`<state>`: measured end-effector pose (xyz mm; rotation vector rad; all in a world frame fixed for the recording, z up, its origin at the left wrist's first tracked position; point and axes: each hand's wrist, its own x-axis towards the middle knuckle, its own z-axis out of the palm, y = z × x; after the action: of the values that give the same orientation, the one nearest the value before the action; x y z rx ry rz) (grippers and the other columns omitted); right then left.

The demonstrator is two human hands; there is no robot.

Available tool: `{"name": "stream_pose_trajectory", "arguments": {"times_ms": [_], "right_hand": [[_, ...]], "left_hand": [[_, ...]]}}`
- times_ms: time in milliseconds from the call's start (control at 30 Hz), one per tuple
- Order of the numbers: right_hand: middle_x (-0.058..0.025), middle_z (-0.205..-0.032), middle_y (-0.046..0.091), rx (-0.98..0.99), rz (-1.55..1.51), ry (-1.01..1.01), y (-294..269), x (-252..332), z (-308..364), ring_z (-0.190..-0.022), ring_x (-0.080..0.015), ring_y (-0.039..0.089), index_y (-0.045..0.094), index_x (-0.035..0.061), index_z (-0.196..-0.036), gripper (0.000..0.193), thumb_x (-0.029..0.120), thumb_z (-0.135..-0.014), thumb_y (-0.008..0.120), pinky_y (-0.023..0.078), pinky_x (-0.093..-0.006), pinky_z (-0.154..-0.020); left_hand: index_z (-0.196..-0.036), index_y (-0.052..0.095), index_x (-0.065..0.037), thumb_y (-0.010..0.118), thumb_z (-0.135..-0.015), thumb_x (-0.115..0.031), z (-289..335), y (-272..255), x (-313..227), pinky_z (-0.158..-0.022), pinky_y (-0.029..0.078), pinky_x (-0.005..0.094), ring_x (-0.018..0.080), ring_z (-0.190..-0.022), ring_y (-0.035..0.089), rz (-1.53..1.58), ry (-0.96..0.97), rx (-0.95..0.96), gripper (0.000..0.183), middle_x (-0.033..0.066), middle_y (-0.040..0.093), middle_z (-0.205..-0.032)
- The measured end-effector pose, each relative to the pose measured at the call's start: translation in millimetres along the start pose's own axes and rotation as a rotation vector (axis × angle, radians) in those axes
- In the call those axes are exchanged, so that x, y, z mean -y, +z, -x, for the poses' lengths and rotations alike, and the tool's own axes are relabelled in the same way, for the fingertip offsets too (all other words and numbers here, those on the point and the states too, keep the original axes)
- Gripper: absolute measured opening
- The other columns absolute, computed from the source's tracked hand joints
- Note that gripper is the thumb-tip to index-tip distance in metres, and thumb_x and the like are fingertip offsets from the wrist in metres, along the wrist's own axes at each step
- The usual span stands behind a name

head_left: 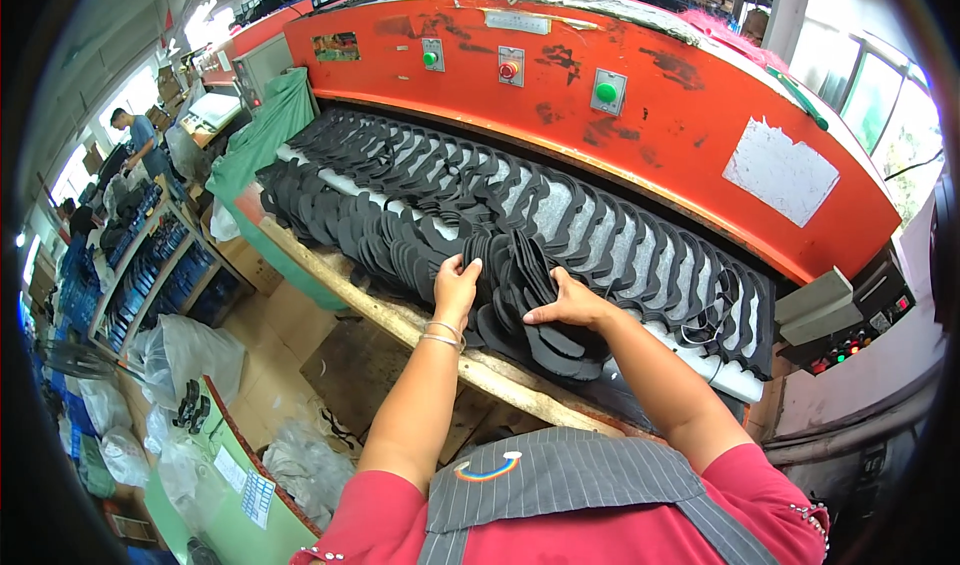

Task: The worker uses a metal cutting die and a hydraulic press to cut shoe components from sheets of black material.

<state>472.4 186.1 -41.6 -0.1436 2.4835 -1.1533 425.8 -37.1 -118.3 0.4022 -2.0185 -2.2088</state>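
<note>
My left hand (457, 291) is closed on the left side of a bundle of black foam soles (507, 270), its thumb pressed along their edges. From the right, my right hand (572, 302) grips the same bundle, thumb in front and fingers behind it. Under and below my right hand lie more loose soles (570, 365). A long row of stacked soles (350, 227) leans to the left of my hands. Behind them stretches a black foam sheet (620, 255) with sole-shaped openings, the pale bed showing through.
A large red machine (450, 65) with green and red buttons stands behind the bed. Along the near side runs a worn wooden edge (400, 330). Shelves (150, 255) and plastic bags (190, 355) are at left, a green table (230, 475) at lower left. Another person (148, 145) stands far left.
</note>
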Motion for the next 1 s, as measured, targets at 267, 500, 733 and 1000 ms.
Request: {"name": "stream_pose_trajectory", "arguments": {"times_ms": [267,500,733,1000], "right_hand": [[-0.0269,-0.139,0.039,-0.153,-0.182,-0.216,1.2,-13.9,36.7,-0.134,-0.0319,0.036,0.025,-0.0096,-0.14,0.122,0.043,-0.052,0.091,0.027,-0.0372,-0.111],[-0.0187,-0.145,0.034,-0.146,-0.267,-0.234,10.9,-59.1,113.2,-0.135,-0.0287,0.032,0.021,-0.0008,-0.145,0.129,0.033,-0.045,0.096,0.021,-0.0383,-0.114],[-0.0158,-0.142,0.037,-0.006,-0.054,-0.151,-6.8,-53.8,124.1,-0.134,-0.0272,0.032,0.031,0.0007,-0.142,0.12,0.029,-0.044,0.097,0.023,-0.0387,-0.113],[-0.0122,-0.144,0.041,-0.257,0.163,-0.598,-113.7,31.7,124.1,-0.132,-0.0239,0.04,0.04,0.001,-0.14,0.104,0.032,-0.056,0.092,0.029,-0.0395,-0.111]], "left_hand": [[-0.126,0.048,0.002,0.053,-0.097,-0.034,49.0,19.0,-17.3,-0.095,0.041,0.031,0.0181,-0.11,0.053,0.079,0.199,0.412,0.047,0.0132,0.059,-0.119],[-0.136,0.041,0.0,0.049,-0.096,-0.045,108.9,16.4,-30.2,-0.105,0.034,0.0358,0.0292,-0.125,0.046,-0.011,0.39,0.857,0.061,0.0208,0.049,-0.131],[-0.148,0.005,-0.007,0.07,-0.054,-0.077,126.2,30.1,-10.2,-0.107,0.012,0.0651,0.0404,-0.135,0.033,-0.45,0.769,0.933,0.134,0.0245,0.033,-0.145],[-0.145,0.012,-0.003,0.086,-0.053,-0.056,104.0,66.8,-161.7,-0.109,0.027,0.0484,0.0363,-0.127,0.043,-0.184,1.043,0.774,0.13,0.023,0.041,-0.137]]}}
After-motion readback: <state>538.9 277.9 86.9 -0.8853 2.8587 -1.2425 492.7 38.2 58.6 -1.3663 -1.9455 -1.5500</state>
